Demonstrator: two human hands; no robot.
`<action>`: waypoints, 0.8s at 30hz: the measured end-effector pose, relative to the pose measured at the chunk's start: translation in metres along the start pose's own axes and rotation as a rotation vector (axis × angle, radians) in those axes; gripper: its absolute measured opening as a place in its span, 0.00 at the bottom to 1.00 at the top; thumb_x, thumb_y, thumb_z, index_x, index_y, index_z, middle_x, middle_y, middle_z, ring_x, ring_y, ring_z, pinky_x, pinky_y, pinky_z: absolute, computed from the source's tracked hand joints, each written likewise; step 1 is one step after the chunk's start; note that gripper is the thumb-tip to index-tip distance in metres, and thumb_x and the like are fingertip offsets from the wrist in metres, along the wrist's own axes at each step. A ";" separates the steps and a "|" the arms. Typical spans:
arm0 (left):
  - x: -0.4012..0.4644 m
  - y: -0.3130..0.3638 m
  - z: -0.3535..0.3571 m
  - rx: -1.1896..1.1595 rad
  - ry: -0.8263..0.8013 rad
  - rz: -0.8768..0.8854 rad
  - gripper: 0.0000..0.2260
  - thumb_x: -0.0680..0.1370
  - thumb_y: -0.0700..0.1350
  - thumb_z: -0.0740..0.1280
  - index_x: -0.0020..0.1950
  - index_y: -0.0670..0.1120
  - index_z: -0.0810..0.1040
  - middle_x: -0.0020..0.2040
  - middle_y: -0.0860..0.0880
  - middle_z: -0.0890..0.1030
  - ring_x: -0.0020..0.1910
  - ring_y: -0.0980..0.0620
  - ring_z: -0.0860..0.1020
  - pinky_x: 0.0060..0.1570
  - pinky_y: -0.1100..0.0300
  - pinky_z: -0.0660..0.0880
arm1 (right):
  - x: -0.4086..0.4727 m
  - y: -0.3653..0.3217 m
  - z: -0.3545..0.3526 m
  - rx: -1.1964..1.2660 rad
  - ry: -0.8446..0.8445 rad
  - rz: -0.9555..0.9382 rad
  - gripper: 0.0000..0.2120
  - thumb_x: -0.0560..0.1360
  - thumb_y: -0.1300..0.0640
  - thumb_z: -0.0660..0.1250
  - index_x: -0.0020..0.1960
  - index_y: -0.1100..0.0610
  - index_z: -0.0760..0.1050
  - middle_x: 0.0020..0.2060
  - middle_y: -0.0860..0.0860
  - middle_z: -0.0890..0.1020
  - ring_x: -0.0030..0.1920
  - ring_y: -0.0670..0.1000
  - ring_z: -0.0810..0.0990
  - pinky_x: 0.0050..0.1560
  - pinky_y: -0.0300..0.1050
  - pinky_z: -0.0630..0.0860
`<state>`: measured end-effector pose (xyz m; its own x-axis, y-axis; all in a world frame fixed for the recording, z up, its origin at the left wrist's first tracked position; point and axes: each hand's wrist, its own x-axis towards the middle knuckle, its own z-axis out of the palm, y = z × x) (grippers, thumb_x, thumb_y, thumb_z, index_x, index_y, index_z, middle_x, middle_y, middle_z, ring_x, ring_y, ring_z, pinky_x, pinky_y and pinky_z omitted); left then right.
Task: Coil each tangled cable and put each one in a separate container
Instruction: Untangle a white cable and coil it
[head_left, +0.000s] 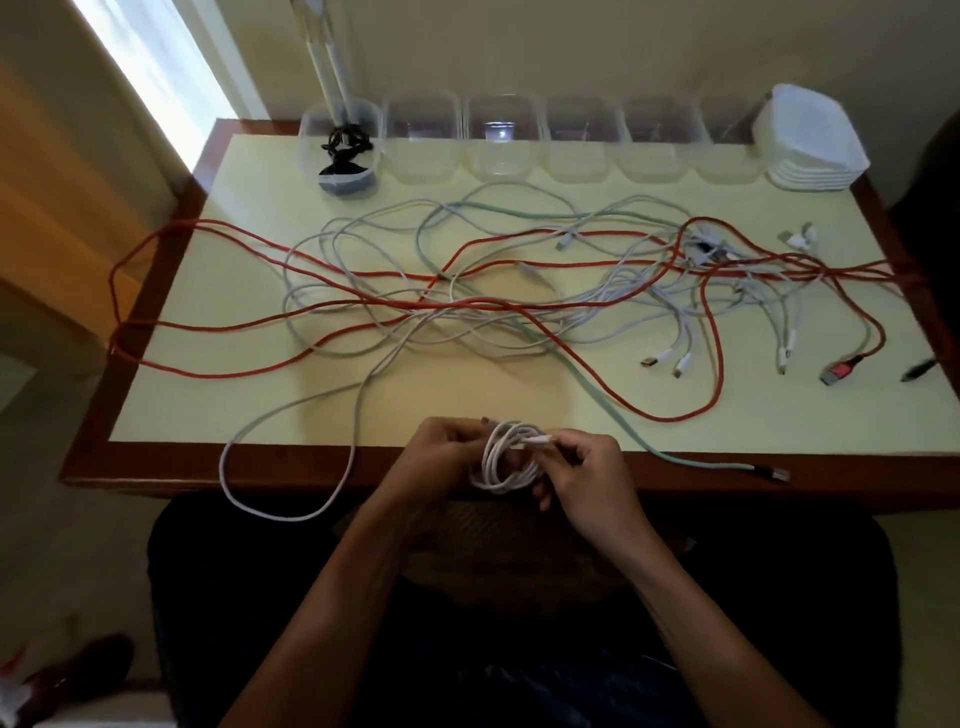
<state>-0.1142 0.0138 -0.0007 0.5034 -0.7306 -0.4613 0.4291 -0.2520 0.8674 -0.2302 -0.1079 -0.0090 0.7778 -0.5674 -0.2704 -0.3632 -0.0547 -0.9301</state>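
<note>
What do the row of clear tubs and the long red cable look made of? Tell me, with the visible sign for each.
Row of clear tubs: likely thin glossy plastic, since the wall shows through them and their rims catch highlights. Long red cable: it looks matte, without shine, possibly a braided fabric jacket, though the weave is too fine to confirm.

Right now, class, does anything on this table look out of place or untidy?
Yes. The red cable loops off the table's left edge, and the green cable's plug end hangs over the front edge. Both lie tangled with white cables.
</note>
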 end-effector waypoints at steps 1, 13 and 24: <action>0.000 0.000 0.006 -0.170 0.020 -0.052 0.08 0.65 0.38 0.75 0.42 0.39 0.85 0.38 0.42 0.83 0.36 0.50 0.80 0.39 0.58 0.77 | 0.001 0.002 0.002 -0.011 0.005 0.012 0.08 0.78 0.64 0.66 0.44 0.60 0.83 0.25 0.52 0.78 0.23 0.46 0.75 0.26 0.39 0.71; 0.005 -0.001 0.031 -0.425 0.495 -0.066 0.10 0.78 0.32 0.53 0.46 0.43 0.71 0.30 0.47 0.75 0.24 0.55 0.71 0.26 0.61 0.68 | -0.006 -0.003 0.016 -0.719 0.237 -0.422 0.22 0.73 0.53 0.72 0.66 0.52 0.75 0.58 0.56 0.79 0.50 0.55 0.80 0.39 0.49 0.80; 0.003 0.014 -0.002 -0.234 0.320 -0.200 0.08 0.80 0.47 0.62 0.53 0.43 0.73 0.30 0.50 0.68 0.26 0.54 0.66 0.29 0.60 0.64 | 0.047 -0.015 -0.052 -0.730 -0.013 -0.844 0.11 0.77 0.55 0.65 0.45 0.60 0.82 0.37 0.53 0.81 0.37 0.53 0.77 0.38 0.45 0.74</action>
<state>-0.1047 0.0090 0.0098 0.5841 -0.4399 -0.6822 0.6815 -0.1909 0.7065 -0.2144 -0.1768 0.0056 0.9213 -0.1116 0.3725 0.0734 -0.8908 -0.4485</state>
